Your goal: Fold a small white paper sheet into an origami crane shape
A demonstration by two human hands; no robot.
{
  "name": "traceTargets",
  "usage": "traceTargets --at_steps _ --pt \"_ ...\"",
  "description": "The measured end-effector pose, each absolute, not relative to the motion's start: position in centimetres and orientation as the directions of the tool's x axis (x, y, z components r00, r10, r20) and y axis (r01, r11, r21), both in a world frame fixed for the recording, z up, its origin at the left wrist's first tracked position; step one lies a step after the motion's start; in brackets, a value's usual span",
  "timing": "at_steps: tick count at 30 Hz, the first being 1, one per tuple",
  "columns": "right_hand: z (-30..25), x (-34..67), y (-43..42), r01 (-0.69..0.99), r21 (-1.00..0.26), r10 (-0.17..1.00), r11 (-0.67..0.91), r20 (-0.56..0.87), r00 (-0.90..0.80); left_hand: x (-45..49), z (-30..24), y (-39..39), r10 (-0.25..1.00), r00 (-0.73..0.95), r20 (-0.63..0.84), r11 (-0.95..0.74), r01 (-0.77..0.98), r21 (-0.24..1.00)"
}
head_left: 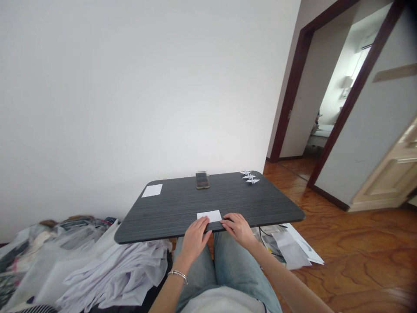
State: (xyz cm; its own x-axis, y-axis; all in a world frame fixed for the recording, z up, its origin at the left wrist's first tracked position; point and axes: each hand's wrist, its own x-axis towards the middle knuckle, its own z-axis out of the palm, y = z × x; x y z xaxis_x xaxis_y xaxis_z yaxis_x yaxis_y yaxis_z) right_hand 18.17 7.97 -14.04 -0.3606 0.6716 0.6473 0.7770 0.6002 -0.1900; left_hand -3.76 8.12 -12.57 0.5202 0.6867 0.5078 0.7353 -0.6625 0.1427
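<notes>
A small white paper sheet [209,215] lies near the front edge of a dark grey table [182,204]. My left hand [194,237] rests at the table's edge with its fingers flat, touching the paper's near left corner. My right hand [236,227] lies flat too, fingertips on the paper's near right corner. A bracelet sits on my left wrist. Neither hand grips anything.
A phone [202,180] lies at the table's far middle, another white sheet [152,190] at the far left, three folded paper cranes [250,177] at the far right. White cloth heaps [97,269] fill the floor left; papers [293,250] lie right. An open doorway [325,108] stands beyond.
</notes>
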Motion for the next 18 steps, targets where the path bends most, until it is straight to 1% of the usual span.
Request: traceTargets --at_steps 11,15,18 --pt "-14.0 18.4 7.3 0.787 -0.222 0.690 0.576 0.648 -0.322 -3.9 -12.3 7.8 0.691 0.558 0.460 -0.665 0.739 0.103" --pt "-13.8 17.0 6.8 0.756 -0.178 0.673 0.630 0.611 -0.417 -3.8 -12.3 7.7 0.689 0.573 0.444 -0.661 0.748 0.059" --pt "-14.1 15.9 6.7 0.786 -0.183 0.694 0.591 0.612 -0.380 -3.6 -12.1 7.5 0.687 0.582 0.436 -0.656 0.755 0.025"
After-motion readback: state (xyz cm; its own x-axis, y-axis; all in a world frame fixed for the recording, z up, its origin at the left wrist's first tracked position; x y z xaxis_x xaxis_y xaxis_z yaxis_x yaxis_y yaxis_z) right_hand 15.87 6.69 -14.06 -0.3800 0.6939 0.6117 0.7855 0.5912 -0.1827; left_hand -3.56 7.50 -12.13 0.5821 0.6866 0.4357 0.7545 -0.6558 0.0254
